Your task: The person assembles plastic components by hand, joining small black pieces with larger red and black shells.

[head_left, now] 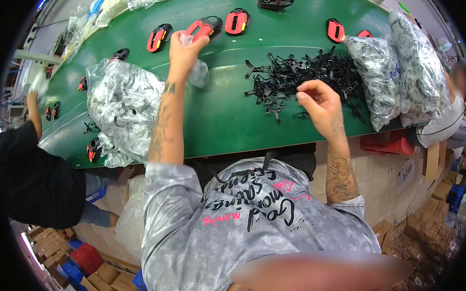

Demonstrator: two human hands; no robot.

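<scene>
My left hand [184,55] is closed on a red-and-black plastic housing [203,29] over the far part of the green bench. Some clear plastic film [198,75] shows beside that hand's wrist. My right hand [322,106] is over the near edge of a loose heap of black plastic clips [277,85]. Its fingers are curled, with thumb and forefinger tips close together. Whether a clip is pinched there cannot be made out.
More red-and-black housings [237,22] lie along the green bench [219,110]. A clear bag of parts [126,103] sits left, and stuffed bags [377,79] stand right. A person in black [41,178] is at the left, another [442,123] at the right.
</scene>
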